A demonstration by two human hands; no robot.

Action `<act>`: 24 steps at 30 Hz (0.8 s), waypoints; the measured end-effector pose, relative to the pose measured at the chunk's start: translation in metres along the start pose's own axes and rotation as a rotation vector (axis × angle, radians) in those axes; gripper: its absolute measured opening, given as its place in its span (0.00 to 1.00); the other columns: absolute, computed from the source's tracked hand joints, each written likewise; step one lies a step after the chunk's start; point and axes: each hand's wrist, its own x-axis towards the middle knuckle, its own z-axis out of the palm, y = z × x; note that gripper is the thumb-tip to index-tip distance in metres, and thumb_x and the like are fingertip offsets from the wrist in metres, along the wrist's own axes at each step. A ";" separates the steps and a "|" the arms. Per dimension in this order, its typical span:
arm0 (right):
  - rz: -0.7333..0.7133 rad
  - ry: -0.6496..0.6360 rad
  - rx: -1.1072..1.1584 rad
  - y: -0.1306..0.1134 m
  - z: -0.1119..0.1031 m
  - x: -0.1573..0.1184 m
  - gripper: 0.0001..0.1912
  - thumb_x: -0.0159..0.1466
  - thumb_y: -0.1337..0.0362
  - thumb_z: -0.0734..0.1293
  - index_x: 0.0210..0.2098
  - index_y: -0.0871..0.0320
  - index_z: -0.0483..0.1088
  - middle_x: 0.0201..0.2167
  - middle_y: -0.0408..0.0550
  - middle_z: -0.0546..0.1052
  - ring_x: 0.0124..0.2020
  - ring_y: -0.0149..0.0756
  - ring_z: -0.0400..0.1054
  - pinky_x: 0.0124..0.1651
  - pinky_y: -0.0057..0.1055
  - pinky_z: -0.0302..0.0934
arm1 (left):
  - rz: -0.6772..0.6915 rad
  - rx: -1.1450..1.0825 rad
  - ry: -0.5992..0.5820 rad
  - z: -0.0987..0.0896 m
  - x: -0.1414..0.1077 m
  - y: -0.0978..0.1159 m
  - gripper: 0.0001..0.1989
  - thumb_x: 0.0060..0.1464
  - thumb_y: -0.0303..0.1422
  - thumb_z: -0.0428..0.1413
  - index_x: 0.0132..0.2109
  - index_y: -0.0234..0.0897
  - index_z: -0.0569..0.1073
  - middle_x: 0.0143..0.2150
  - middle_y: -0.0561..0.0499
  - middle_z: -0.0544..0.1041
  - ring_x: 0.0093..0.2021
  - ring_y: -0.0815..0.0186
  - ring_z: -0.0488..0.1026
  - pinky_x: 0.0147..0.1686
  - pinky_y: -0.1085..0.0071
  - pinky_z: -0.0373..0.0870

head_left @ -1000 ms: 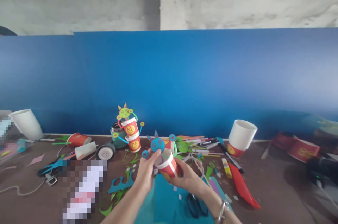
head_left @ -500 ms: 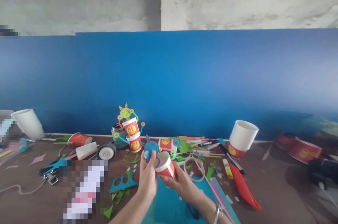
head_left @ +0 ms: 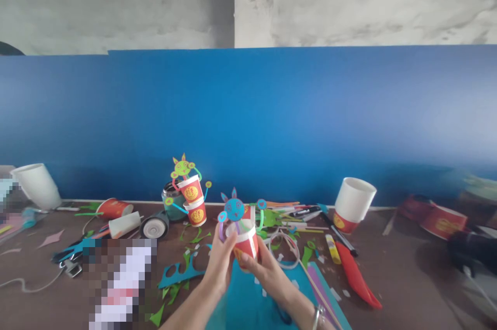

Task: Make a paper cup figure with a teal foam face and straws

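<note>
Both my hands hold a red and white paper cup (head_left: 250, 248) over the turquoise sheet. My left hand (head_left: 221, 263) wraps its left side, and my right hand (head_left: 268, 264) grips the right with the thumb across the front. Above the rim stands a blue paper animal head (head_left: 234, 209) with pointed ears and a drawn face. A purple bent strip with a blue disc is at the left, and a green bent strip (head_left: 260, 221) with another disc is at the right. Behind it, another red cup is partly hidden.
Two stacked paper cups (head_left: 195, 214) with a yellow-green animal head stand beside a dark teal container (head_left: 174, 205). Cut scraps, pens and a glue stick (head_left: 333, 248) lie around. A red curved object (head_left: 357, 275) lies right, near white stacked cups (head_left: 354, 199).
The blue head has come from a leaning position by my left fingers to upright above the cup. The cup is turned more upright, and the view has shifted slightly.
</note>
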 end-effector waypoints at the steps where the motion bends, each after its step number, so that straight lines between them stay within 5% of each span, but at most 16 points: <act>1: -0.010 0.009 -0.002 0.001 -0.001 0.001 0.24 0.59 0.51 0.67 0.50 0.56 0.62 0.35 0.45 0.71 0.34 0.33 0.65 0.37 0.29 0.62 | -0.023 0.056 -0.040 -0.001 0.000 -0.002 0.29 0.43 0.40 0.66 0.53 0.37 0.69 0.49 0.42 0.76 0.50 0.51 0.71 0.49 0.62 0.67; 6: -0.041 0.056 -0.091 -0.003 -0.011 0.005 0.21 0.58 0.53 0.67 0.47 0.57 0.64 0.36 0.48 0.74 0.39 0.39 0.68 0.41 0.34 0.64 | -0.113 0.234 -0.095 -0.012 0.005 -0.010 0.28 0.40 0.38 0.67 0.49 0.34 0.72 0.45 0.40 0.78 0.47 0.49 0.73 0.47 0.60 0.68; 10: -0.260 0.576 -0.322 -0.016 -0.021 0.003 0.16 0.61 0.55 0.63 0.44 0.56 0.67 0.43 0.52 0.71 0.46 0.43 0.66 0.47 0.40 0.62 | -0.078 0.240 -0.079 -0.013 0.007 -0.010 0.30 0.41 0.38 0.67 0.53 0.36 0.70 0.48 0.40 0.77 0.49 0.50 0.72 0.47 0.60 0.67; 12: -0.436 0.733 -0.541 -0.025 -0.023 -0.001 0.12 0.62 0.57 0.62 0.41 0.56 0.70 0.48 0.55 0.68 0.49 0.46 0.63 0.49 0.44 0.60 | -0.057 0.287 -0.086 -0.012 0.006 -0.011 0.32 0.41 0.36 0.67 0.54 0.37 0.68 0.49 0.41 0.76 0.49 0.51 0.72 0.48 0.60 0.67; 14: -0.545 0.709 -0.809 -0.035 -0.022 -0.004 0.11 0.62 0.59 0.62 0.36 0.55 0.73 0.54 0.56 0.63 0.54 0.49 0.59 0.54 0.48 0.55 | -0.028 0.318 -0.117 -0.010 0.006 -0.014 0.33 0.40 0.34 0.68 0.54 0.38 0.68 0.48 0.42 0.77 0.50 0.51 0.72 0.50 0.61 0.66; 17: -0.498 0.587 -1.121 -0.044 -0.013 -0.009 0.13 0.64 0.59 0.60 0.39 0.51 0.76 0.63 0.50 0.55 0.62 0.54 0.48 0.57 0.53 0.50 | 0.019 0.315 -0.188 -0.006 0.005 -0.016 0.30 0.40 0.33 0.67 0.52 0.37 0.70 0.48 0.43 0.77 0.50 0.52 0.71 0.50 0.61 0.66; 24: -0.335 0.488 -1.308 -0.042 0.002 -0.015 0.16 0.66 0.59 0.56 0.45 0.46 0.73 0.67 0.43 0.48 0.66 0.56 0.36 0.56 0.55 0.49 | -0.064 0.289 -0.265 -0.001 -0.002 -0.011 0.20 0.42 0.35 0.66 0.44 0.35 0.73 0.43 0.44 0.79 0.45 0.53 0.74 0.47 0.61 0.68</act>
